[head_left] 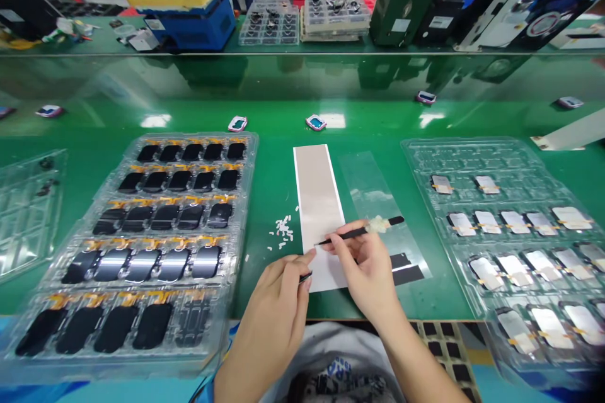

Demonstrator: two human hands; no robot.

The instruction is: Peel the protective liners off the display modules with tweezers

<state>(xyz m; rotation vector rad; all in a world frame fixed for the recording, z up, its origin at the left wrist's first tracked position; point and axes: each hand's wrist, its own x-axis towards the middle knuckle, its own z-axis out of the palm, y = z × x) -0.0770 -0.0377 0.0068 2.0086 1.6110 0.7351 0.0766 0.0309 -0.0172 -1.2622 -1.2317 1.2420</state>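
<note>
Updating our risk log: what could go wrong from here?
1. The right hand holds black tweezers, tip at the beige strip; a slip might scratch it.
2. Loose white scraps beside the strip might stick to it.
3. The left hand pinches a small dark piece; a weak grip might drop it.

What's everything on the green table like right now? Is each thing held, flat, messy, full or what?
Right hand: closed on a tool
Black pointed tool: held, tip near the pale strip
Left hand: pinching something
Small dark piece: held, partly hidden
Pale strip: lying flat
White bits: scattered
Clear film: lying flat
Left tray: nearly full
Right tray: partly filled
</note>
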